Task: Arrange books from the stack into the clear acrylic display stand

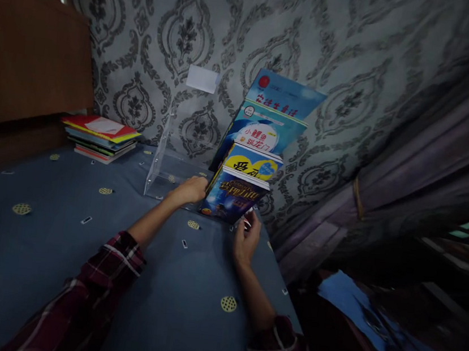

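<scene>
Several books stand upright, one behind another, in a clear acrylic book rack (154, 171). In front is a dark blue book (234, 195), then a yellow and blue book (257, 164), a teal book (277, 126) and a taller blue book (289, 94). At the left edge of the front books is my left hand (193, 189), fingers curled; what they grip, if anything, is hidden. My right hand (246, 238) is at the lower right corner of the dark blue book, its fingers bent around a small whitish edge that I cannot make out.
A stack of books (102, 139) lies flat at the back left, beside a brown wooden cabinet (31, 54). A white label (202, 79) is at the wall above the rack. Right of the blue patterned tabletop (150, 302) hangs a tied curtain (332, 216).
</scene>
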